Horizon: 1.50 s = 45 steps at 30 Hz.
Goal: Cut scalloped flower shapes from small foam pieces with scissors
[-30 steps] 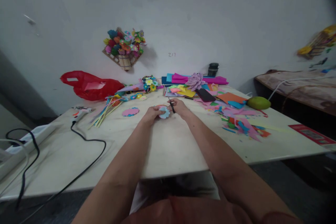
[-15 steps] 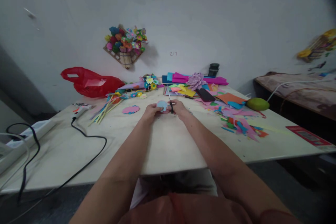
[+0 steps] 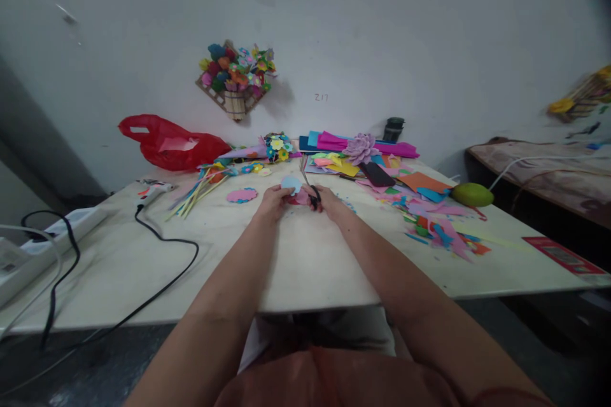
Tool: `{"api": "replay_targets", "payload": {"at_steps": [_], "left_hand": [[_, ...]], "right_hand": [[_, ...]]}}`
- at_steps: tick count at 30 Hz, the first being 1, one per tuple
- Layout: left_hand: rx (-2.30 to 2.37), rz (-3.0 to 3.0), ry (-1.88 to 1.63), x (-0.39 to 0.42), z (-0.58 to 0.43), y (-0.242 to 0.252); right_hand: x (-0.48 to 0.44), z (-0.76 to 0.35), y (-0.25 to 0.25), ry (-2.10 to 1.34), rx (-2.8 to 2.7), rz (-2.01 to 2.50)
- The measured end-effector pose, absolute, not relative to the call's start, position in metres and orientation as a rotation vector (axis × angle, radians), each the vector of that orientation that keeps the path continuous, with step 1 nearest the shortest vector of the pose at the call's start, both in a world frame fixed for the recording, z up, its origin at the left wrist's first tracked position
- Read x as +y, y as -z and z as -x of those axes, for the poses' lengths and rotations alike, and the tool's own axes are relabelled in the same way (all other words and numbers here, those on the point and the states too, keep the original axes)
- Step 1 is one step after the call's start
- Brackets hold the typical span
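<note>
Between the fingers of my left hand [image 3: 273, 201] is a light blue paper piece [image 3: 291, 185] with a rounded outline. My right hand [image 3: 325, 200] grips a pair of dark-handled scissors [image 3: 314, 198], whose blades point away toward the back of the table. A pink piece [image 3: 300, 196] shows between the two hands; whether a hand holds it or it lies on the table I cannot tell. To the left of my left hand, a pink scalloped disc [image 3: 242, 194] with a blue edge lies flat.
A glue gun [image 3: 155, 191] with a black cord and a power strip [image 3: 57, 248] lie on the left. Paper strips [image 3: 195, 194] and a red plastic bag [image 3: 176, 146] are behind. Coloured scraps [image 3: 442, 229], a black phone [image 3: 378, 174] and a green mango-like fruit [image 3: 471, 194] lie right.
The scissors have tilted, their blades now leaning left and away from the blue piece. My right hand has turned slightly. The whole view has shifted a little.
</note>
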<state>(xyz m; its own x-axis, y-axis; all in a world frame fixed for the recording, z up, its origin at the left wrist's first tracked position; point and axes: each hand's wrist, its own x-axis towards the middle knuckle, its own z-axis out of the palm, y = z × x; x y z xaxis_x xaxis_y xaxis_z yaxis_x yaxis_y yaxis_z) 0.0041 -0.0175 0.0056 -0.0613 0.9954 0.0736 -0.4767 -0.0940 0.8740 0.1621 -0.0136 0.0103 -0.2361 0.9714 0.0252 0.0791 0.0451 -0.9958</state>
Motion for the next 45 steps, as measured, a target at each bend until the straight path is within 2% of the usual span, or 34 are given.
{"api": "replay_targets", "payload": {"at_steps": [23,45], "left_hand": [[0.721,-0.728,-1.582,-0.018,-0.002,-0.007],[0.709,-0.683,-1.516,-0.016,-0.002,-0.008]], "right_hand": [[-0.029,-0.17,-0.009,-1.315,-1.67,1.026],[-0.028,-0.172,-0.009,-1.336,-1.726,1.074]]}}
